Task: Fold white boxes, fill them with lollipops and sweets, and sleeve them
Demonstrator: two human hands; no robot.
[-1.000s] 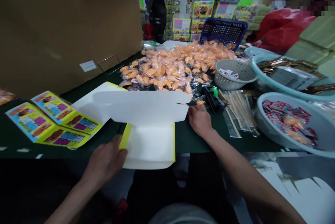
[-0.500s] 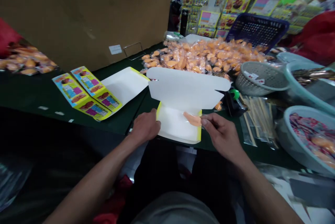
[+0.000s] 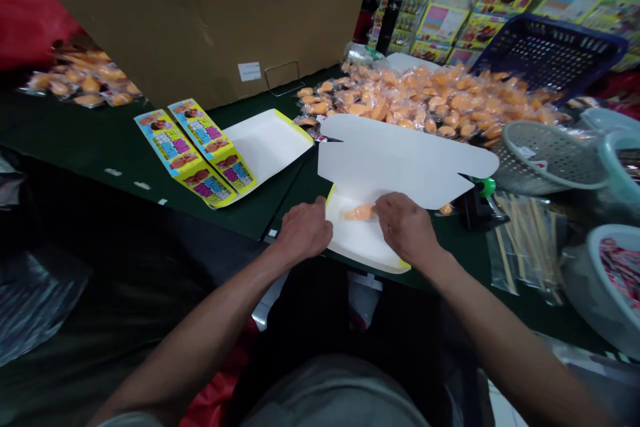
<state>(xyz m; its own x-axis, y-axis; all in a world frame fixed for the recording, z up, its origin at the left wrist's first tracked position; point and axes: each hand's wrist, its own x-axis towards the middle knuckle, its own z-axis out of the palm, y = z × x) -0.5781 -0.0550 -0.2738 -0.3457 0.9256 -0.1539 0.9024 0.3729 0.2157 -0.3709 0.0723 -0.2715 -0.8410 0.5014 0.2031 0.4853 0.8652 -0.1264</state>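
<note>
In front of me lies an unfolded cardboard box, white inside with yellow edges, its large flap standing up at the back. My left hand is closed on the box's left edge. My right hand pinches a small flat orange piece and holds it over the white inside; motion blurs it, and my fingers hide its right end. Behind the flap spreads a heap of orange pieces in clear wrappers.
Left lies another opened printed box; a big brown carton stands behind. To the right are bagged wooden sticks, a black tool with a green knob, a grey colander, a pale bowl and a dark blue basket.
My right hand has moved from the box's right edge in over its inside, carrying the orange piece leftward within the box. My left hand stays at the left edge. The view has shifted left.
</note>
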